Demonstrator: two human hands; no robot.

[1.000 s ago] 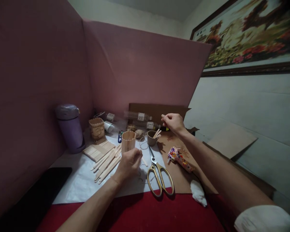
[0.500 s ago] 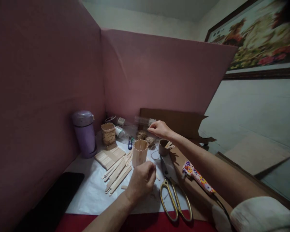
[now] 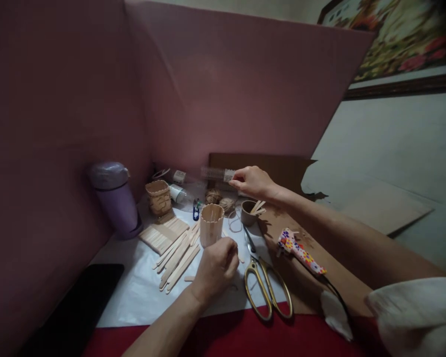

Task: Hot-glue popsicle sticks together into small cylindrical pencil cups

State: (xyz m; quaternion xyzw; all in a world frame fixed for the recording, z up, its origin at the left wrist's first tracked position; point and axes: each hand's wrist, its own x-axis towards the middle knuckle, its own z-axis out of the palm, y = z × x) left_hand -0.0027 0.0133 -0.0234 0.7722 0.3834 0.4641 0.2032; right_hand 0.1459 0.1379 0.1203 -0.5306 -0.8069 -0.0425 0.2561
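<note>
Bench: red on top, bare along the near edge, from where I stand (image 3: 223,337).
White sheet (image 3: 126,292): spread over the red; bundled sticks (image 3: 163,235), loose sticks (image 3: 176,265) and scissors (image 3: 253,257) lie on it, the scissors' handles reaching the red.
Brown cardboard (image 3: 305,297): flat at the right, flowered glue gun (image 3: 299,253) on it.
White wad (image 3: 334,312): across the cardboard's near edge.

The right hand (image 3: 253,181), raised and pinched, extends beyond the curled left hand (image 3: 217,264).
</note>
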